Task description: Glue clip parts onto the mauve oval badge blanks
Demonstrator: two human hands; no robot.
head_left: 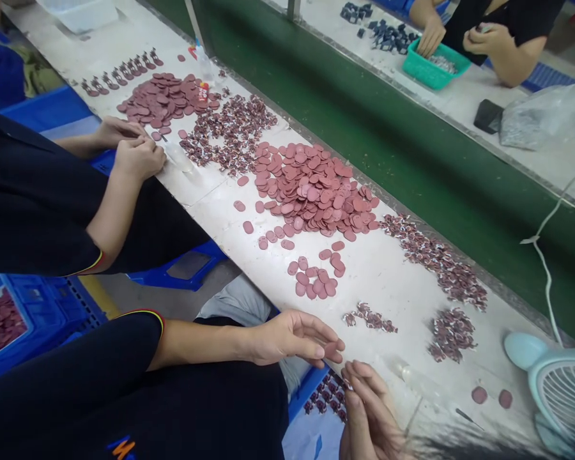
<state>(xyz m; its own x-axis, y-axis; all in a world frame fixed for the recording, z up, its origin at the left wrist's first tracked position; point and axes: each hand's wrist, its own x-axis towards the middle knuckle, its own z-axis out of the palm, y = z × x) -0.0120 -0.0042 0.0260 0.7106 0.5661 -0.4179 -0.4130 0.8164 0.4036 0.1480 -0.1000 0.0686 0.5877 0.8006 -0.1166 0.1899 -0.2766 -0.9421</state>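
My left hand (294,338) is closed in a pinch on a flat reddish-brown oval disc (332,350) at the table's near edge. Just beside it, my right hand (371,409) has thumb and fingertips pressed together on a small brown-and-white figure piece (347,384), mostly covered by the fingers. The two hands are close but apart. Beyond them lie a small cluster of brown figure pieces (371,317) and a loose group of oval discs (316,278). A clear bottle (414,377) lies to the right of my right hand.
A large heap of discs (311,188) and piles of figure pieces (436,262) cover the table (211,214). A pale blue fan (563,390) stands at right, near a thin tool (468,418). A co-worker's hands (137,153) work at left; another person handles a green basket (434,67) opposite.
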